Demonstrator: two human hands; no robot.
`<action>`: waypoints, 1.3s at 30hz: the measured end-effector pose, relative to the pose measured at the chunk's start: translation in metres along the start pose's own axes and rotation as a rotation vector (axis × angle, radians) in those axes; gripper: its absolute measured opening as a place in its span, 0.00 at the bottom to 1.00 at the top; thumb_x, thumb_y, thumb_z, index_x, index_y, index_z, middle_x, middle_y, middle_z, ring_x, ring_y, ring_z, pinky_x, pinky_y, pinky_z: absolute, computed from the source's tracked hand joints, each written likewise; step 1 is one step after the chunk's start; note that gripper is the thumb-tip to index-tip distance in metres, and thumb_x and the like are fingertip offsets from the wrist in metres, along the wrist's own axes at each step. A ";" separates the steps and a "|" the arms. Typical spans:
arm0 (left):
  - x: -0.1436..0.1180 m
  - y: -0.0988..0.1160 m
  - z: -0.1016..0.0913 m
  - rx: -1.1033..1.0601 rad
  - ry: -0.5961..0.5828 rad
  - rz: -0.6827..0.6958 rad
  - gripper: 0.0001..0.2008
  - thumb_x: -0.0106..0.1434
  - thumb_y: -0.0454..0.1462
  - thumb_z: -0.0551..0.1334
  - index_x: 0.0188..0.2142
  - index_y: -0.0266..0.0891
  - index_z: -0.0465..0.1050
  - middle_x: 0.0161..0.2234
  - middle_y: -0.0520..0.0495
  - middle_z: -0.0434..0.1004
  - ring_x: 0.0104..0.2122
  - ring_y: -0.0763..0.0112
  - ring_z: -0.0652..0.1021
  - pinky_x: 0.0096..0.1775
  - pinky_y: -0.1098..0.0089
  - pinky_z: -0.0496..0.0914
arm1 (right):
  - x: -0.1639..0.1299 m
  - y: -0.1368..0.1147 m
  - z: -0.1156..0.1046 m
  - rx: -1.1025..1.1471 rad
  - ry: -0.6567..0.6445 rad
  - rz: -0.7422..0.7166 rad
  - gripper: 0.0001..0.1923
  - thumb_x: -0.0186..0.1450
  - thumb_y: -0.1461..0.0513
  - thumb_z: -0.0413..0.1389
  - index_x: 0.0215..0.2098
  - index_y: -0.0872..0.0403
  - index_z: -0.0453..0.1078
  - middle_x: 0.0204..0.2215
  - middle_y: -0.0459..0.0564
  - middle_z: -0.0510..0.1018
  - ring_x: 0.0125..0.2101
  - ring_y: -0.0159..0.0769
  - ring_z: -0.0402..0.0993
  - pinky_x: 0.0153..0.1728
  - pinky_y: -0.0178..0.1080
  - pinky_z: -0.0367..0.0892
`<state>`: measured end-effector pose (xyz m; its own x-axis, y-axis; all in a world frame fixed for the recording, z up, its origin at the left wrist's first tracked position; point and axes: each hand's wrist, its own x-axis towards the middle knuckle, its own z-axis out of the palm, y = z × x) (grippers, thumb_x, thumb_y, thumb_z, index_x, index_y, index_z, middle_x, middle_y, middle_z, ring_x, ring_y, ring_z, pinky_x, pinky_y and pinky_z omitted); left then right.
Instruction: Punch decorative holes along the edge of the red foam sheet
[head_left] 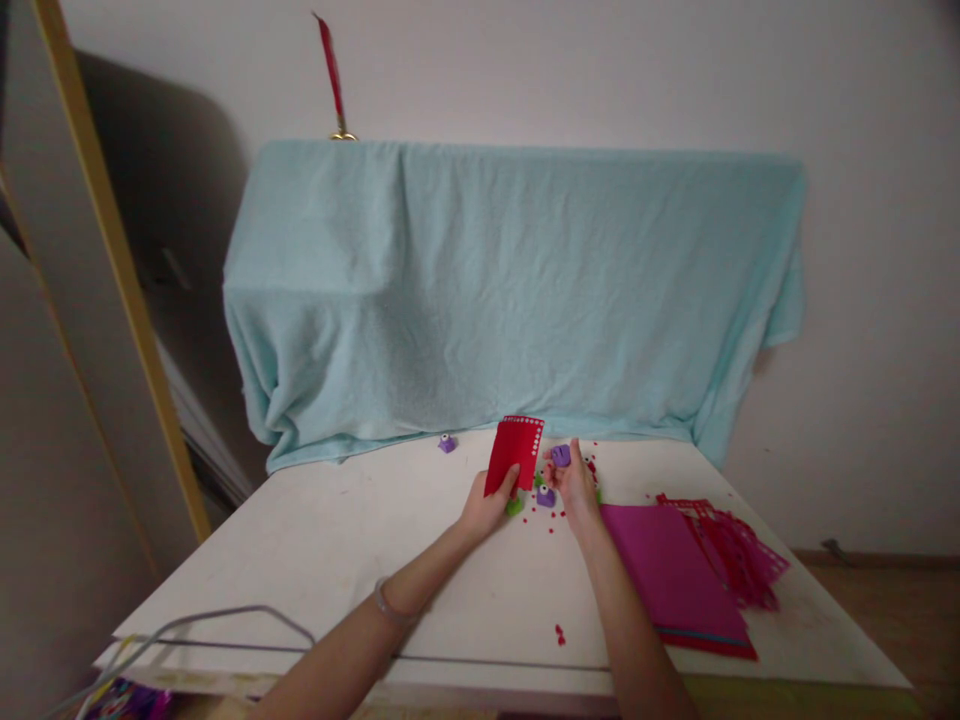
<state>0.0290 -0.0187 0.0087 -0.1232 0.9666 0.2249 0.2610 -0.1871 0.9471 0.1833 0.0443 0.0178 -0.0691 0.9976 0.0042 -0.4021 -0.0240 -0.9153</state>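
Over the far middle of the white surface (337, 540), my left hand (486, 508) pinches the lower edge of a red card (514, 452) with a dotted border, holding it upright. At three o'clock of it, my right hand (576, 482) closes its grip on a small purple punch (560, 455). Another purple punch (545, 496) sits just below, among red scraps. Magenta sheets (671, 575) lie at four o'clock.

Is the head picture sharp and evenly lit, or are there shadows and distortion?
Head view: soft, dim light with no glare; a broad dark shadow lies on the wall at left, behind the blue cloth. The wide lens bends the yellow frame and stretches the edges. The left hand, red sheet and right hand look slightly soft.
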 end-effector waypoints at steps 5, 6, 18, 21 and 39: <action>0.000 0.001 0.000 -0.013 0.007 -0.002 0.27 0.63 0.56 0.53 0.20 0.37 0.66 0.19 0.50 0.67 0.20 0.73 0.67 0.25 0.73 0.60 | 0.004 0.004 -0.003 -0.005 0.008 -0.013 0.35 0.56 0.32 0.46 0.26 0.55 0.70 0.11 0.47 0.69 0.11 0.30 0.62 0.14 0.34 0.53; 0.000 0.001 0.001 -0.016 0.010 -0.004 0.27 0.63 0.56 0.53 0.20 0.37 0.66 0.19 0.51 0.67 0.20 0.73 0.67 0.25 0.73 0.60 | 0.005 0.005 -0.003 -0.006 0.007 -0.016 0.35 0.57 0.33 0.46 0.26 0.55 0.70 0.11 0.46 0.68 0.11 0.30 0.61 0.14 0.33 0.52; 0.002 -0.003 0.000 0.020 0.009 -0.018 0.26 0.63 0.56 0.54 0.22 0.37 0.66 0.20 0.51 0.68 0.22 0.73 0.68 0.27 0.73 0.61 | 0.000 0.004 -0.001 0.030 -0.027 -0.002 0.30 0.60 0.37 0.49 0.25 0.55 0.68 0.13 0.47 0.71 0.12 0.28 0.62 0.14 0.32 0.55; 0.001 -0.002 -0.001 0.017 0.012 -0.020 0.25 0.63 0.55 0.54 0.22 0.37 0.65 0.20 0.51 0.68 0.22 0.73 0.68 0.27 0.73 0.61 | -0.003 0.002 0.001 0.020 -0.037 0.014 0.29 0.60 0.38 0.49 0.25 0.55 0.68 0.13 0.47 0.70 0.12 0.28 0.62 0.14 0.32 0.55; 0.001 -0.001 0.002 0.017 0.039 -0.001 0.25 0.63 0.55 0.53 0.23 0.37 0.67 0.21 0.49 0.70 0.23 0.72 0.69 0.28 0.72 0.63 | -0.012 -0.008 0.007 -0.022 -0.159 -0.020 0.21 0.57 0.47 0.61 0.24 0.53 0.63 0.15 0.42 0.68 0.13 0.26 0.59 0.15 0.31 0.52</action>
<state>0.0302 -0.0175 0.0077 -0.1609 0.9589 0.2336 0.2775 -0.1831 0.9431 0.1808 0.0323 0.0277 -0.2055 0.9750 0.0841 -0.3847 -0.0014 -0.9231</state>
